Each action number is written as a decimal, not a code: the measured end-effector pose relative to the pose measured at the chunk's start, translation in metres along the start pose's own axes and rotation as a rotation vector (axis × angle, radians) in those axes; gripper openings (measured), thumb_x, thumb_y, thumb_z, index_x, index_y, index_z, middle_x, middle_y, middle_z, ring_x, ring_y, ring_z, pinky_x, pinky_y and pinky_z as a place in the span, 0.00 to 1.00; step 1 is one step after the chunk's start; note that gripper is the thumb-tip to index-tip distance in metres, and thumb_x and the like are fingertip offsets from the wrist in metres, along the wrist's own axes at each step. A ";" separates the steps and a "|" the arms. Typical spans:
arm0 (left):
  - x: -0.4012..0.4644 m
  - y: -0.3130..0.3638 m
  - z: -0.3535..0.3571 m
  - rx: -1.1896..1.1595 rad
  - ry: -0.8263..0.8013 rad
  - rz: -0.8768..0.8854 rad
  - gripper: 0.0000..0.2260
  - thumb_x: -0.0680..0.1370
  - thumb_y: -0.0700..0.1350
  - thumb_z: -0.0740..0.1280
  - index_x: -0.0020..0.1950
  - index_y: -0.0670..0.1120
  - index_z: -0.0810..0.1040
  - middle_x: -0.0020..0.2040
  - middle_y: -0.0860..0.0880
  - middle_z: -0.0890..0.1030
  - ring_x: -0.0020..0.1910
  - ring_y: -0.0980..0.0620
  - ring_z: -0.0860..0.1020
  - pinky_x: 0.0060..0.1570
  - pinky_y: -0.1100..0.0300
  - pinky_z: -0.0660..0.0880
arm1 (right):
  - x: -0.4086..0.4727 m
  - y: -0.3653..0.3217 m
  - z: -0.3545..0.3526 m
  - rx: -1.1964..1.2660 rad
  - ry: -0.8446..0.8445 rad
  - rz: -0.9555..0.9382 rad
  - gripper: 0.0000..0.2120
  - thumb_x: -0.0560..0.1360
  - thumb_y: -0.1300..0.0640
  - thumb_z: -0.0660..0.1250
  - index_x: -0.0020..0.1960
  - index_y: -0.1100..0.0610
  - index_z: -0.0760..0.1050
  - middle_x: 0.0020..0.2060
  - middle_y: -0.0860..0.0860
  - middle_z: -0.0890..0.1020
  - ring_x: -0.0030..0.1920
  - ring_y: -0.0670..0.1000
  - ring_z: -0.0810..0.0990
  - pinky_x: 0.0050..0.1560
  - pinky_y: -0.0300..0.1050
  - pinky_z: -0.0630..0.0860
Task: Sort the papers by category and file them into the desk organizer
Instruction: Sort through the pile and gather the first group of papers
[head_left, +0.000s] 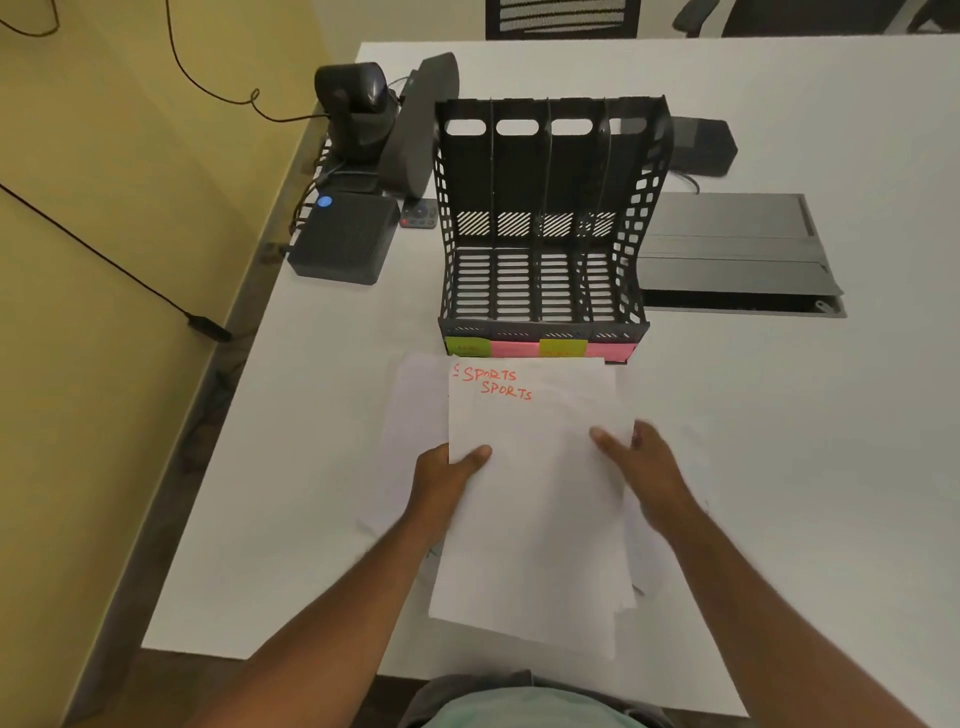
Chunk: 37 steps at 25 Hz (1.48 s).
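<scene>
Your top sheet (535, 467): "SPORTS" in red, written twice at its head; your organizer's sticky notes (537, 348): writing unreadable

We cannot read the writing on the sticky labels (540, 349) along the desk organizer (545, 218) front; the top paper (535, 493) hides the lower sheets' headings

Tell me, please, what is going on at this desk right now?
A person is sorting papers. The left hand grips the top sheets, marked "SPORTS" in red, while the right hand rests on the stack. The black desk organizer just beyond has four empty slots with coloured sticky notes along its front.
</scene>
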<state>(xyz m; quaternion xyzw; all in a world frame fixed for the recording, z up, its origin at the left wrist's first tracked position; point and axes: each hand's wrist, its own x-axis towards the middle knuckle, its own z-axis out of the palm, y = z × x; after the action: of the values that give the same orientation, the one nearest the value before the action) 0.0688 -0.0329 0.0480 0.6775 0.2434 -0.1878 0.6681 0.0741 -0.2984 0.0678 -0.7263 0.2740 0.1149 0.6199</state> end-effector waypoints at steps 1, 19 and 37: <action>0.001 -0.001 0.001 0.002 -0.006 0.008 0.10 0.72 0.52 0.75 0.50 0.49 0.85 0.47 0.49 0.87 0.46 0.48 0.86 0.49 0.49 0.82 | -0.008 0.016 -0.002 0.061 -0.075 0.074 0.23 0.70 0.49 0.77 0.62 0.56 0.79 0.54 0.52 0.86 0.52 0.53 0.85 0.52 0.49 0.82; 0.001 0.004 0.003 0.048 0.038 0.079 0.08 0.74 0.49 0.73 0.50 0.48 0.85 0.48 0.51 0.87 0.48 0.49 0.85 0.49 0.54 0.82 | -0.016 0.053 -0.029 0.301 0.112 0.168 0.13 0.71 0.56 0.76 0.54 0.59 0.83 0.48 0.55 0.87 0.47 0.60 0.86 0.44 0.51 0.81; 0.000 0.007 0.001 -0.122 -0.135 0.089 0.13 0.72 0.31 0.70 0.38 0.48 0.87 0.46 0.52 0.87 0.56 0.43 0.79 0.55 0.54 0.79 | -0.008 0.063 -0.027 0.394 -0.118 0.119 0.17 0.71 0.65 0.74 0.59 0.59 0.81 0.53 0.58 0.86 0.53 0.62 0.85 0.49 0.54 0.81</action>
<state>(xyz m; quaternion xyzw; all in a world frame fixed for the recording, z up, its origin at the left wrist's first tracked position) 0.0728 -0.0337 0.0543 0.6315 0.1784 -0.1882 0.7307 0.0292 -0.3274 0.0245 -0.5656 0.2969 0.1377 0.7570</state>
